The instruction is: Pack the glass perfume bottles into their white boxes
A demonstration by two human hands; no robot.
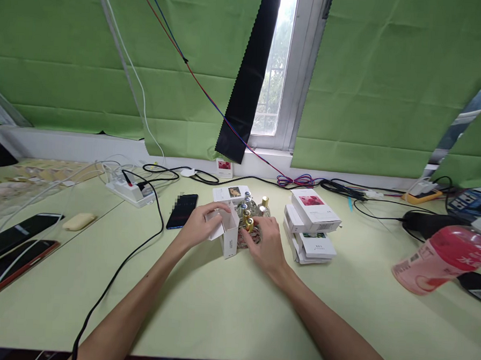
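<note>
My left hand (203, 225) is closed on a small white carton (230, 234), which stands upright with its top flaps open. Just right of the carton, my right hand (267, 247) has its thumb and fingers around a glass perfume bottle (250, 233) with a gold cap. More perfume bottles (247, 204) with silver and gold caps cluster behind that hand, partly hidden by it. A flat white box (229, 193) with a printed picture lies behind the carton. To the right rises an uneven stack of white boxes (314, 216), the top one bearing a pink picture.
A dark phone (182, 211) lies left of my left hand. Further left are a power strip (131, 191), more phones (18, 232) and a cable (129, 255) crossing the table. A pink drink bottle (438, 259) is at the right. Cables (340, 188) run along the back.
</note>
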